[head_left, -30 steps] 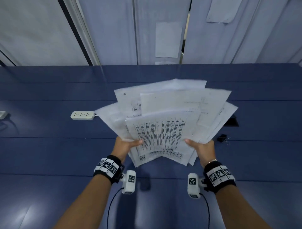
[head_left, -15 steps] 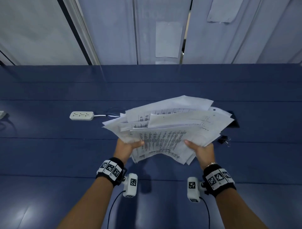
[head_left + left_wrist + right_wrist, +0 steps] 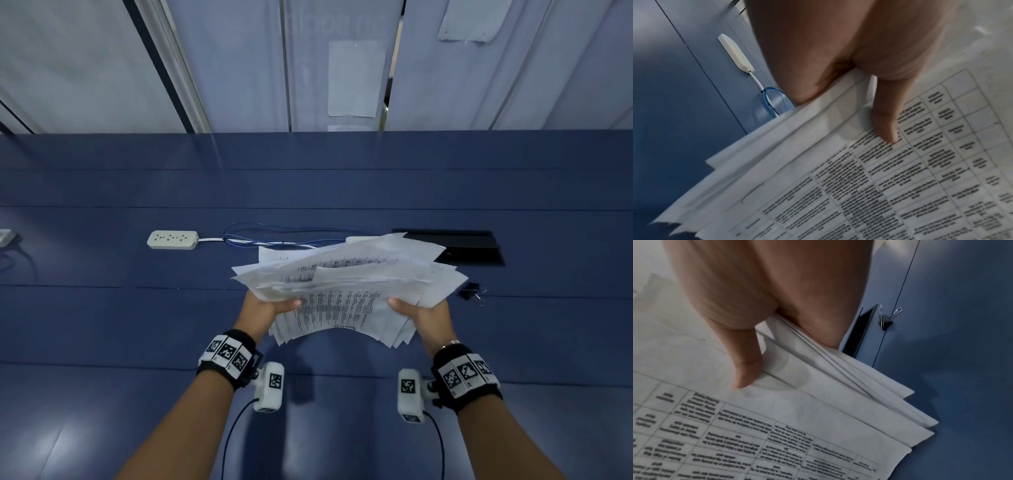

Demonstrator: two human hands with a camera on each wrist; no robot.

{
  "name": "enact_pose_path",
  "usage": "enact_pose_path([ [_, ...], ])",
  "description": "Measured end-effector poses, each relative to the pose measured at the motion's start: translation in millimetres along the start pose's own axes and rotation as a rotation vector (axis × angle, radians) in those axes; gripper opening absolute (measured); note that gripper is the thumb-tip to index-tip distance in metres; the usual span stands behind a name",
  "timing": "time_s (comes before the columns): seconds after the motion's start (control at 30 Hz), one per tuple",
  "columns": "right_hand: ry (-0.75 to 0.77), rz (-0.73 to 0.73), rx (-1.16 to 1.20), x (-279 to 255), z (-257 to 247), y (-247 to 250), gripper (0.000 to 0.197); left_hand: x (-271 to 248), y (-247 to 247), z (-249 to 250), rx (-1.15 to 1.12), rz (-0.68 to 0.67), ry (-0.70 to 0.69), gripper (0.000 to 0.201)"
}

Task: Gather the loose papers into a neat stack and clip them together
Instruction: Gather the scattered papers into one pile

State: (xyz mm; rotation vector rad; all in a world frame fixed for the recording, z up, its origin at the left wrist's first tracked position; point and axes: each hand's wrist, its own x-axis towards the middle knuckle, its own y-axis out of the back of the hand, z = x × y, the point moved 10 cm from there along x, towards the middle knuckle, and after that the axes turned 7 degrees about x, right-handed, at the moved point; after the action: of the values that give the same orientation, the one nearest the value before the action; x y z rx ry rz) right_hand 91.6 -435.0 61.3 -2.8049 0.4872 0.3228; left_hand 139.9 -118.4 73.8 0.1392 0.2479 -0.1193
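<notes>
A fanned, uneven bundle of printed papers point(image 3: 346, 291) is held above the blue table between both hands. My left hand point(image 3: 267, 308) grips its left side, thumb point(image 3: 885, 123) on top of the printed table sheet point(image 3: 900, 178) and fingers hidden underneath. My right hand point(image 3: 421, 313) grips the right side the same way, thumb point(image 3: 745, 369) pressing the top sheet point(image 3: 777, 426). The sheets' edges splay out at the corners point(image 3: 900, 402). A black binder clip point(image 3: 472, 292) lies on the table just right of the papers, also in the right wrist view as the binder clip point(image 3: 885, 321).
A white power strip point(image 3: 173, 239) with a coiled blue and white cable point(image 3: 267, 236) lies at the back left. A black cable hatch point(image 3: 462, 245) is set in the table point(image 3: 102, 325) behind the papers. Pale curtains hang beyond the table's far edge.
The bundle has tipped forward from nearly upright to almost flat and moved lower toward the table. Both hands keep the same hold on its sides.
</notes>
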Motion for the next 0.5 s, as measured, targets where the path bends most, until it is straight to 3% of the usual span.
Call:
enact_pose_path([
  [0.13, 0.000, -0.011, 0.016, -2, -2, 2, 0.037, 1, 9, 5, -0.052, 0.038, -0.019, 0.051],
  [0.27, -0.056, -0.029, -0.014, -4, 12, 4, 0.038, -1, 7, -5, -0.052, 0.011, -0.001, 0.049],
  [0.5, 0.016, -0.056, -0.015, -5, -5, -3, 0.039, 0, 8, 1, -0.033, -0.008, -0.027, 0.042],
])
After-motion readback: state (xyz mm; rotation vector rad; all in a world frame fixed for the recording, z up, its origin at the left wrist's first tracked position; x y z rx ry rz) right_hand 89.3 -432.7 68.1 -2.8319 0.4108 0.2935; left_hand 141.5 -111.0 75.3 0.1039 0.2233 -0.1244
